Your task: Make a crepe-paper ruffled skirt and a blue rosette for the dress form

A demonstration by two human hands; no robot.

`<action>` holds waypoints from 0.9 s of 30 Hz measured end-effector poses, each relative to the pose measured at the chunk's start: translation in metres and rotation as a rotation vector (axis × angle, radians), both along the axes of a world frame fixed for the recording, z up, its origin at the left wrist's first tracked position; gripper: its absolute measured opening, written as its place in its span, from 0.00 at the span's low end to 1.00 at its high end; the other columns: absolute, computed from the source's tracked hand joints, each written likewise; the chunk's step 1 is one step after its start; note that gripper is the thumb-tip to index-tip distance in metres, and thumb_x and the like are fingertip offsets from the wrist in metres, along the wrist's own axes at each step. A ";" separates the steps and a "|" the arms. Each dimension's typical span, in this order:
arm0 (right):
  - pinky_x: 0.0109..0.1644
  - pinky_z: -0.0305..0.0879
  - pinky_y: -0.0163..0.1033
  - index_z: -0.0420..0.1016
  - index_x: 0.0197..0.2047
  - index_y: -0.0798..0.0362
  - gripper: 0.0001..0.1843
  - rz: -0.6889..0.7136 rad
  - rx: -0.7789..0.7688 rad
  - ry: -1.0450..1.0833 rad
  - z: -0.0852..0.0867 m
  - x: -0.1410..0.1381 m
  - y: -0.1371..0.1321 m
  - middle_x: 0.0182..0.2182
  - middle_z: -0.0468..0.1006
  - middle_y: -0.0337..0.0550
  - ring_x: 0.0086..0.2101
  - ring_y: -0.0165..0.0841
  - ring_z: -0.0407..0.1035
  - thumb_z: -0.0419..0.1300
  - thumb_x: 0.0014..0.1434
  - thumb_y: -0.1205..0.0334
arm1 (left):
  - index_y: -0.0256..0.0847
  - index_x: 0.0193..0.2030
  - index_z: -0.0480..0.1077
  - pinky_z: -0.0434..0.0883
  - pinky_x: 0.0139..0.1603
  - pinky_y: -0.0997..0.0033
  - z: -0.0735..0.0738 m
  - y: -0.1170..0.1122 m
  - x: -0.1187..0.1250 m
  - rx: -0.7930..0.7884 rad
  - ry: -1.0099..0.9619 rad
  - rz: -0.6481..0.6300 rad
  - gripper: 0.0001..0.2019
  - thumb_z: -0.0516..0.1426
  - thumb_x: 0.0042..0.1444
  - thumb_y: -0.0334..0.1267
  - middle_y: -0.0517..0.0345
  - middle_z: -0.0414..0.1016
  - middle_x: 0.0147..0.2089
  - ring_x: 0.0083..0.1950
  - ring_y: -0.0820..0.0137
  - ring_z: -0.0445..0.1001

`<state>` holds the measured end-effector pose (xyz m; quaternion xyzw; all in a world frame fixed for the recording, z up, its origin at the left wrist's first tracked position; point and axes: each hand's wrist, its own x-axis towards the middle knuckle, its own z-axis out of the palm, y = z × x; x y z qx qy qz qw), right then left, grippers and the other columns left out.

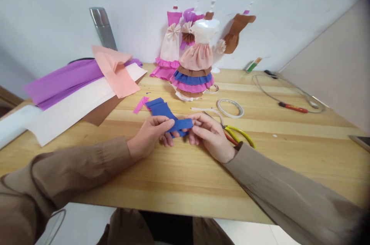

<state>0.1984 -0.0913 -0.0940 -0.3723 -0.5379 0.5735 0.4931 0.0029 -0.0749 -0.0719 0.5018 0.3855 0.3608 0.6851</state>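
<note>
A strip of blue crepe paper (162, 109) runs from the table up into both my hands. My left hand (150, 134) pinches its near end from the left, thumb on top. My right hand (208, 133) pinches the same end from the right, fingers curled round the folded part. Behind the hands stands a small mannequin wearing a layered paper dress (194, 73) in peach, brown, blue and pink. A pink paper scrap (141, 104) lies beside the blue strip.
Sheets of purple, peach, white and brown paper (78, 90) lie at the left. A tape roll (230, 107), yellow-handled scissors (239, 134), a red-handled tool (292, 107) and a wire loop (286, 87) lie at the right. More paper dresses (173, 48) stand against the wall.
</note>
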 end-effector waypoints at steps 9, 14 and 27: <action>0.18 0.61 0.30 0.62 0.53 0.47 0.25 -0.062 0.100 -0.110 0.001 -0.004 -0.005 0.28 0.69 0.31 0.18 0.23 0.63 0.66 0.56 0.55 | 0.33 0.24 0.73 0.66 0.18 0.80 -0.002 0.002 0.000 -0.023 -0.015 0.002 0.18 0.65 0.49 0.49 0.52 0.79 0.26 0.19 0.77 0.71; 0.18 0.58 0.30 0.69 0.48 0.49 0.15 -0.071 0.222 -0.222 0.001 -0.002 -0.009 0.26 0.73 0.36 0.20 0.25 0.64 0.62 0.60 0.54 | 0.33 0.25 0.74 0.67 0.18 0.80 -0.003 0.001 0.000 -0.005 0.003 -0.001 0.18 0.64 0.49 0.50 0.51 0.80 0.29 0.19 0.77 0.72; 0.27 0.59 0.34 0.70 0.31 0.51 0.09 -0.224 0.257 -0.351 0.006 -0.005 -0.005 0.21 0.65 0.33 0.23 0.28 0.60 0.62 0.57 0.56 | 0.33 0.29 0.77 0.71 0.24 0.79 -0.004 -0.002 -0.003 0.163 0.127 -0.104 0.19 0.60 0.55 0.50 0.55 0.76 0.20 0.21 0.75 0.74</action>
